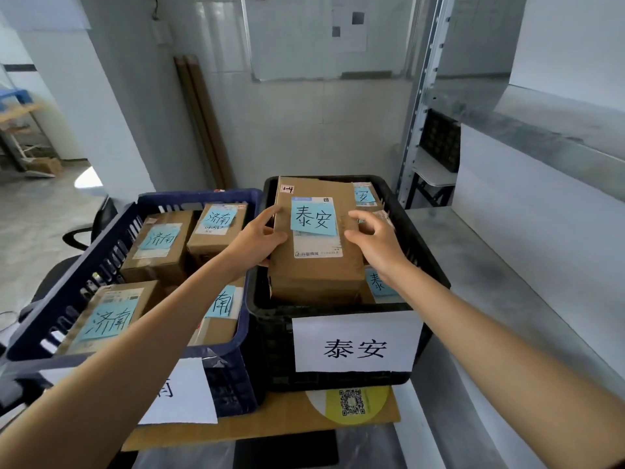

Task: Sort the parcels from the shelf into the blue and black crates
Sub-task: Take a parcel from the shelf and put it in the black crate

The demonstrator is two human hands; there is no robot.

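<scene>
A brown cardboard parcel point(318, 269) with a blue note on top sits highest in the black crate point(422, 255), lying on other parcels. My left hand point(253, 243) grips its left edge, thumb on the top face. On the parcel's right edge my right hand point(375, 247) holds on with curled fingers and the thumb on top. The blue crate point(101, 255) stands directly to the left and holds several parcels with blue notes. Each crate has a white paper label on its front.
A grey metal shelf board point(507, 272) runs along the right, with its perforated upright point(419, 113) behind the black crate. Both crates rest on a cardboard sheet point(287, 421). Long cardboard tubes point(203, 123) lean on the back wall. A black chair point(84, 235) stands at left.
</scene>
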